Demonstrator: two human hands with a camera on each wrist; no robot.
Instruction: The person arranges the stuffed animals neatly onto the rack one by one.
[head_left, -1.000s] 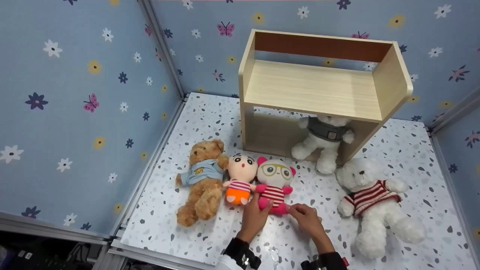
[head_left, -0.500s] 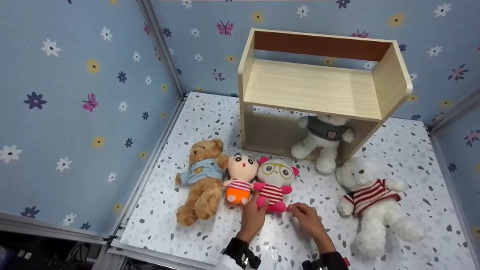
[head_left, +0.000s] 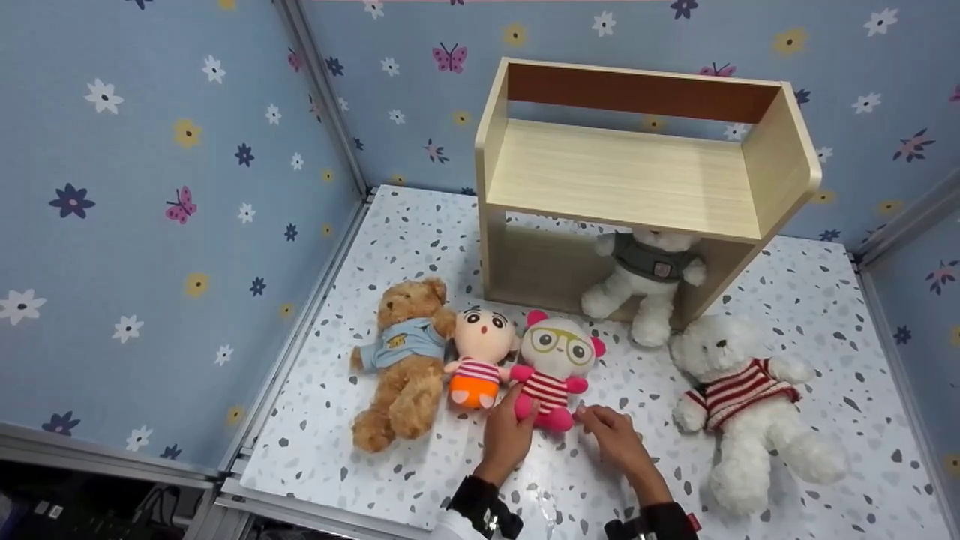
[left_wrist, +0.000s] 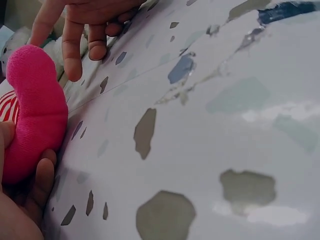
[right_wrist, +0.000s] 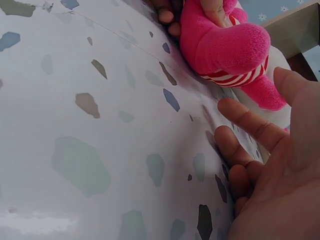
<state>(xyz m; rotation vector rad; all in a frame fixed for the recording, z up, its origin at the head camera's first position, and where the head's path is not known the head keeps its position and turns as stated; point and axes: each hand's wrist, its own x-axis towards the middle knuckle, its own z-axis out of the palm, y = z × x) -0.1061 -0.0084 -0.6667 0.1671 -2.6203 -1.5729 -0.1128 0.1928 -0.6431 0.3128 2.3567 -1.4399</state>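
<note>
A pink-and-white panda plush (head_left: 550, 379) with yellow glasses and a red-striped body lies face up on the table. My left hand (head_left: 508, 435) grips its lower left leg. In the left wrist view the thumb lies on top of the pink leg (left_wrist: 40, 115) and the fingers curl beneath. My right hand (head_left: 616, 442) is beside the other foot, apart from it. In the right wrist view its fingers (right_wrist: 252, 122) are loosely bent and hold nothing. Just left of the panda lies a boy doll (head_left: 478, 360) in orange shorts.
A brown teddy bear (head_left: 405, 360) in a blue shirt lies at the left. Behind stands a wooden shelf (head_left: 622, 180), with a white bear (head_left: 651, 281) in a grey top in its lower part. Another white bear (head_left: 754, 409) in a striped sweater lies at the right.
The panda plush has shifted and turned slightly, its head moving right, away from the boy doll. My left hand has kept its grip; the right hand has come slightly away from the foot.
</note>
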